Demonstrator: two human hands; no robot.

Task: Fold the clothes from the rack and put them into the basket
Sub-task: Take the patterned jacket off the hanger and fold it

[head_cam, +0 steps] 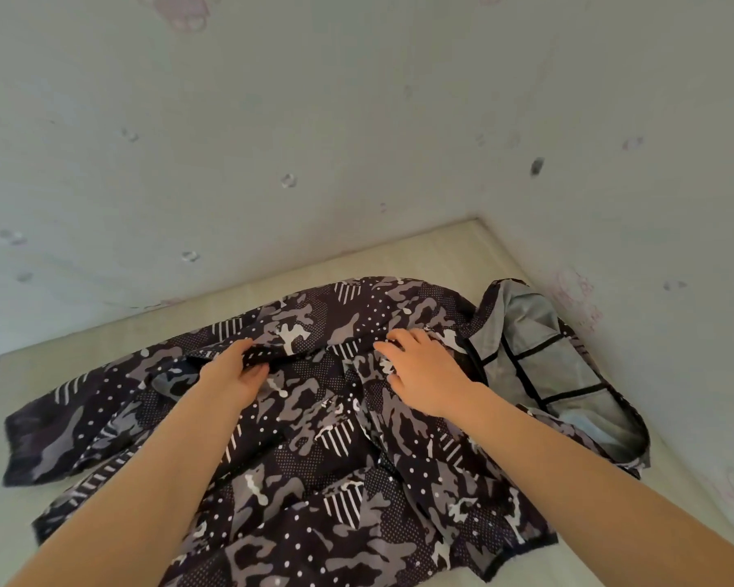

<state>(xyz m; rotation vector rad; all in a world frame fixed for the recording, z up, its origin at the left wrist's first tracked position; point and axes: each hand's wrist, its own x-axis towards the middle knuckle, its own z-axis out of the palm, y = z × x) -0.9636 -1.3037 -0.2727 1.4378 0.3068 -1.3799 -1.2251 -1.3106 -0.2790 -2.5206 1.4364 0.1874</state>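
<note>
Lying spread on the pale tabletop (433, 252), the camo jacket (314, 438) looks thin, soft and floppy. The left hand (234, 370) fingers pinch a fold; the right hand (420, 374) presses flat, fingers spread. Hold its edges.

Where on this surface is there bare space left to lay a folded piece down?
Bare pale wooden tabletop shows along the back between the black-and-grey camouflage jacket and the wall, and at the far left corner. The middle and right are crowded: left hand and right hand rest on the jacket.

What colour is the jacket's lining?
Light grey with black seams, seen on the jacket lining in the head view.
</note>
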